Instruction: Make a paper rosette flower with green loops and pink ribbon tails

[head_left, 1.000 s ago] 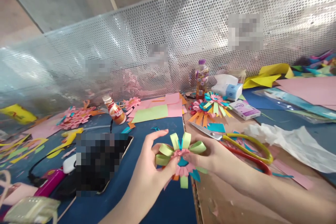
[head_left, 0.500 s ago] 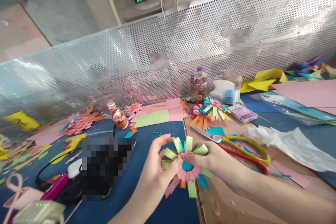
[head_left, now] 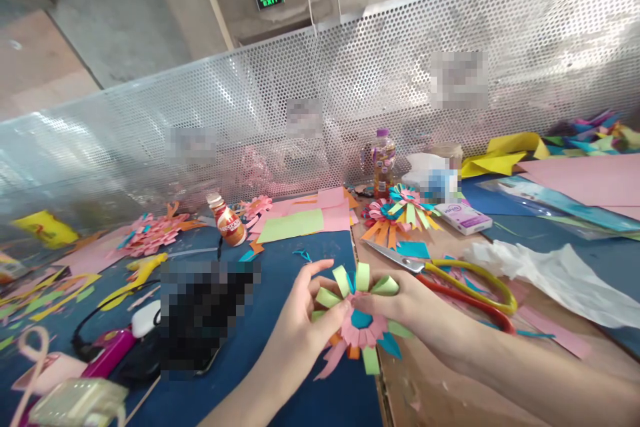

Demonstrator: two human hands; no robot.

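Note:
Between my two hands is a paper flower (head_left: 361,337) with a blue centre, a fringed pink ring and looped light-green petals. Orange, pink and blue strips stick out below it. My left hand (head_left: 316,310) grips its left side, thumb on the pink ring and index finger stretched away. From the right, my right hand (head_left: 404,297) pinches the ring's upper edge; its other fingers are hidden behind the petals. Just beyond the right wrist lie scissors (head_left: 425,268) with a yellow and a red handle. Finished-looking paper flowers (head_left: 407,200) rest farther back.
On the left are a dark blurred-out object (head_left: 200,320), a yellow glue gun (head_left: 143,270) and a small brown-red bottle (head_left: 227,221). A drink bottle (head_left: 383,163), a purple-white box (head_left: 465,218) and crumpled white tissue (head_left: 550,273) stand or lie at right. A perforated metal panel (head_left: 320,80) rises behind.
The view has shifted slightly. Both hands still hold the paper flower in nearly the same pose, and the pink strip at its lower left looks more curled.

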